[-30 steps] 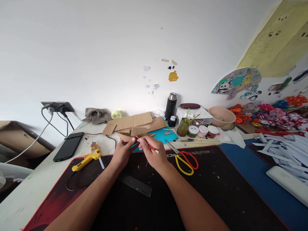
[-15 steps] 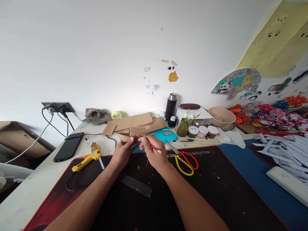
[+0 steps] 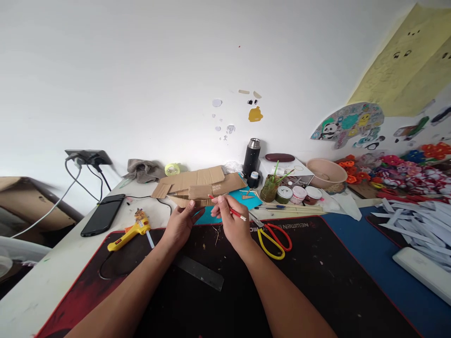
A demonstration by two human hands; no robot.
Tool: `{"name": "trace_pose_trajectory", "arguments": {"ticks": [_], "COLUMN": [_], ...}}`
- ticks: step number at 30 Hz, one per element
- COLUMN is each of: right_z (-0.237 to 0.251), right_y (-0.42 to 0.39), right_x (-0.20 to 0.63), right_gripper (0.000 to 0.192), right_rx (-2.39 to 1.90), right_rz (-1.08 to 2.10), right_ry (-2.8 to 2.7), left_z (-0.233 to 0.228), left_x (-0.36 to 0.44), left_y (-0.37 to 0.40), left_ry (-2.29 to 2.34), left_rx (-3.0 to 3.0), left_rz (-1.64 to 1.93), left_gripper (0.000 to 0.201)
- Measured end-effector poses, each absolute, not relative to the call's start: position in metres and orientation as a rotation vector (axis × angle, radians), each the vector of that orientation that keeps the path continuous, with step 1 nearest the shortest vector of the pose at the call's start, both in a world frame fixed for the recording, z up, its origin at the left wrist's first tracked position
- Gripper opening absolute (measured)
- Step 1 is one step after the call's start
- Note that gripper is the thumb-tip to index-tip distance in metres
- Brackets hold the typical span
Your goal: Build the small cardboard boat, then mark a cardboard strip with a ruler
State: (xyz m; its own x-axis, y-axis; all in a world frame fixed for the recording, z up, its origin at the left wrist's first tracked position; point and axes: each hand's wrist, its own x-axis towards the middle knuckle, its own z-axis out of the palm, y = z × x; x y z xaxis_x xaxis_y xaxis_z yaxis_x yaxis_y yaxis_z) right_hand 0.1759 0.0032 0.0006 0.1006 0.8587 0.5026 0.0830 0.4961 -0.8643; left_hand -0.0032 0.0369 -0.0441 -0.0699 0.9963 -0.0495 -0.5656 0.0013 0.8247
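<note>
**Pencil and cardboard held over a crowded craft bench**

The left hand point(image 3: 181, 223) was curled around the near edge of a small cardboard piece point(image 3: 197, 196), thumb on top and fingers beneath, holding it just above the far edge of the black mat point(image 3: 317, 267). The right hand point(image 3: 232, 224) pinched a red pencil point(image 3: 230, 211) between thumb and forefingers, its tip pointing toward the cardboard and its back end slanting toward the scissors point(image 3: 273, 234).

The cardboard looked light and fairly stiff, a corrugated offcut that would crease if squeezed hard; a hold along one edge with the thumb flat on its face seemed the safest place to grip it. The pencil was thin, rigid and light, best pinched close to the point for control.

The mat was dark, red-bordered and speckled with scraps and glue marks, lying on a pale bench point(image 3: 45, 277). On it lay a dark ruler point(image 3: 199, 271) near the forearms, and a yellow glue gun point(image 3: 128, 231) sat at its left edge. A black phone point(image 3: 102, 215) lay farther left, near cables running to a wall socket point(image 3: 88, 157). Behind the hands were flattened cardboard sheets point(image 3: 197, 178), a teal sheet point(image 3: 243, 197), a black flask point(image 3: 251, 157), paint pots point(image 3: 298, 193) and a beige bowl point(image 3: 326, 172). White paper strips point(image 3: 419, 220) and bright paper flowers point(image 3: 398, 169) filled the right side, under a plain white wall with stickers.
</note>
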Motion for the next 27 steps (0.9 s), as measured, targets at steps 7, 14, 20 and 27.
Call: {"name": "trace_pose_trajectory", "arguments": {"ticks": [7, 14, 20, 27], "right_z": [-0.0019, 0.0, -0.0004, 0.0001], "right_y": [0.003, 0.0025, 0.0029, 0.0029], "right_x": [0.1756, 0.1756, 0.1759, 0.1757], "right_gripper": [0.054, 0.057, 0.055, 0.055], "right_rx": [-0.925, -0.942, -0.94, -0.957], "right_rz": [0.717, 0.72, 0.718, 0.727], "right_ry": [-1.414, -1.444, -1.434, -1.429], "left_z": [-0.0438, -0.0416, -0.0423, -0.047], "left_x": [-0.0033, -0.0021, -0.0028, -0.0035], "left_y": [0.0377, 0.0367, 0.0369, 0.0386], "left_ry": [0.814, 0.819, 0.819, 0.827], "left_rx": [0.693, 0.7, 0.693, 0.733], "left_rz": [1.482, 1.474, 1.476, 1.49], "left_gripper": [0.064, 0.065, 0.064, 0.067]}}
